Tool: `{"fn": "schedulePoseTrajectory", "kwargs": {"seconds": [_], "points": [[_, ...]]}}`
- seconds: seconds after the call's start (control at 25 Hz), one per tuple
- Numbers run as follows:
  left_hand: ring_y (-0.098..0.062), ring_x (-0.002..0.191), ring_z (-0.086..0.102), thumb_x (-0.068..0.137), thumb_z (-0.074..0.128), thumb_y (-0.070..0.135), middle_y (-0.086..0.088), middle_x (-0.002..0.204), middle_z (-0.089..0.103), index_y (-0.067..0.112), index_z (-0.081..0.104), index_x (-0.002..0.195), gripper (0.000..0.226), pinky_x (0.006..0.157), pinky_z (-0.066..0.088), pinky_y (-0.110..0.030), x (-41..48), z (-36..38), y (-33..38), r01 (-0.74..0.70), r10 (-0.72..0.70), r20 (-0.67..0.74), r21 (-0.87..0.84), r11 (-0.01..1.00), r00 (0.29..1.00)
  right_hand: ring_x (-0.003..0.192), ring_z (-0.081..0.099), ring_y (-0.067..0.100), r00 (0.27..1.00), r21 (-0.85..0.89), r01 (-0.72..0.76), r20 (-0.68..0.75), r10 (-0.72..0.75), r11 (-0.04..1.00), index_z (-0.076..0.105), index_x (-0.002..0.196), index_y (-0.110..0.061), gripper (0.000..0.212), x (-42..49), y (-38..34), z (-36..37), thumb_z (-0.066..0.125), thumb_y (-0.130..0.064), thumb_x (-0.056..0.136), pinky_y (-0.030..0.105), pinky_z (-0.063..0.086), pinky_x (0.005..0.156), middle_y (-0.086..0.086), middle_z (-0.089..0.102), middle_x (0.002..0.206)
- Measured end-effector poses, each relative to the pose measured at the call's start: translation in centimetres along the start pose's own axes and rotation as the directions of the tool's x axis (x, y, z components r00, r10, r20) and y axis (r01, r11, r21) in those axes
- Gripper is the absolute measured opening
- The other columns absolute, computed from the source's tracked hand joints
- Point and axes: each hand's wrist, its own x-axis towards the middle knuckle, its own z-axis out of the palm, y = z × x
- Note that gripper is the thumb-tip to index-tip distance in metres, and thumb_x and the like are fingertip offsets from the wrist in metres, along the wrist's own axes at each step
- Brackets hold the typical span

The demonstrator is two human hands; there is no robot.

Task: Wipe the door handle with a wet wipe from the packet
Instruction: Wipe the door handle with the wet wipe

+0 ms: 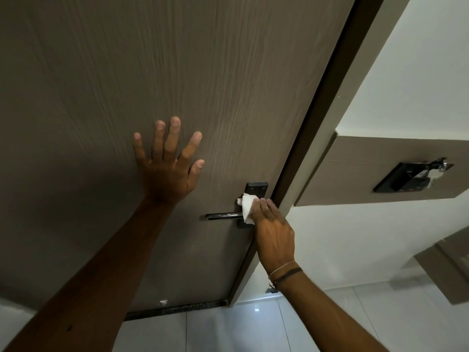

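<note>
At a brown wood-grain door [203,85], a person is leaning the left hand [167,171] flat against the panel, fingers spread wide and gripping nothing, while the right hand [272,232] is pressing a white wet wipe [247,207] onto the dark door handle [223,215]. The wipe is sitting bunched at the inner end of the lever, where it is meeting the black backplate [256,189], and is covering the middle of that plate; the fingers of the right hand are curling around the wipe and pinching it against the metal, though the thumb is lying out of sight behind the hand. The free end of the lever is pointing left, toward the braced hand, and is showing bare and glossy. Thin cord bracelets [285,271] are circling the right wrist. The door's edge is running just beside the right hand, along a dark frame [330,97], and beyond it a white wall [418,72] is carrying a brown panel [355,174] with a black fitting [411,177] mounted on it. Pale, glossy floor tiles [228,331] are reflecting a small light below the door's bottom edge. The wipe packet is not appearing anywhere in the head-camera view.
</note>
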Motion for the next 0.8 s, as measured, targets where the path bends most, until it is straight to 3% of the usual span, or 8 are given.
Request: {"fn": "schedulePoseTrajectory", "kwargs": {"seconds": [0.08, 0.16, 0.28, 0.48, 0.64, 0.8], "points": [[-0.027, 0.17, 0.004, 0.105, 0.047, 0.054, -0.004, 0.183, 0.004, 0.033, 0.02, 0.171, 0.075, 0.135, -0.002, -0.061, 0.1, 0.1, 0.0, -0.002, 0.002, -0.002, -0.007, 1.0, 1.0, 0.135, 0.051, 0.042, 0.998, -0.098, 0.069, 0.017, -0.067, 0.993, 0.045, 0.15, -0.009, 0.082, 0.2, 0.6, -1.2, 0.085, -0.024, 0.08, 0.047, 0.054, 0.1, 0.02, 0.051, 0.151], [-0.027, 0.17, 0.005, 0.105, 0.047, 0.054, -0.004, 0.183, 0.006, 0.033, 0.022, 0.171, 0.074, 0.134, -0.001, -0.061, 0.0, 0.2, -0.1, 0.004, -0.004, -0.008, -0.008, 1.0, 1.0, 0.099, 0.068, 0.041, 0.989, -0.164, 0.149, 0.002, -0.15, 0.975, 0.066, 0.131, -0.005, 0.082, 0.3, 1.0, -2.4, 0.1, -0.016, 0.057, 0.045, 0.063, 0.072, 0.023, 0.069, 0.123], [-0.028, 0.17, 0.006, 0.104, 0.049, 0.054, -0.004, 0.183, 0.007, 0.033, 0.024, 0.17, 0.074, 0.134, -0.001, -0.062, -0.1, 0.3, -0.1, 0.017, -0.017, -0.003, -0.022, 1.0, 1.0, 0.075, 0.066, 0.033, 0.976, -0.229, 0.178, -0.082, -0.201, 0.957, 0.07, 0.123, -0.004, 0.078, 0.8, 1.7, -3.7, 0.1, -0.007, 0.051, 0.039, 0.06, 0.054, 0.021, 0.07, 0.102], [-0.027, 0.17, 0.006, 0.105, 0.046, 0.053, -0.004, 0.183, 0.007, 0.033, 0.025, 0.17, 0.072, 0.134, 0.0, -0.062, 0.0, 0.1, 0.1, 0.017, -0.017, -0.007, -0.015, 1.0, 1.0, 0.085, 0.07, 0.036, 0.992, -0.275, 0.118, -0.002, -0.123, 0.954, 0.069, 0.125, -0.005, 0.072, 0.5, 1.3, -4.1, 0.097, -0.01, 0.059, 0.041, 0.062, 0.057, 0.018, 0.074, 0.111], [-0.028, 0.17, 0.005, 0.105, 0.047, 0.053, -0.004, 0.183, 0.006, 0.033, 0.023, 0.171, 0.073, 0.134, 0.0, -0.062, 0.0, 0.0, 0.0, 0.01, -0.01, -0.008, -0.007, 1.0, 1.0, 0.08, 0.071, 0.037, 0.967, -0.285, 0.235, -0.026, -0.252, 0.929, 0.073, 0.117, -0.003, 0.073, 0.8, 1.3, -3.4, 0.1, -0.009, 0.05, 0.041, 0.062, 0.057, 0.019, 0.075, 0.112], [-0.028, 0.17, 0.004, 0.105, 0.047, 0.052, -0.004, 0.183, 0.005, 0.033, 0.022, 0.17, 0.073, 0.134, -0.001, -0.062, 0.1, 0.0, 0.0, 0.016, -0.016, -0.007, -0.017, 1.0, 1.0, 0.084, 0.075, 0.035, 0.955, -0.335, 0.288, 0.032, -0.295, 0.897, 0.066, 0.127, -0.003, 0.073, 1.0, 1.7, -2.3, 0.096, -0.019, 0.063, 0.041, 0.064, 0.065, 0.02, 0.073, 0.116]]}}
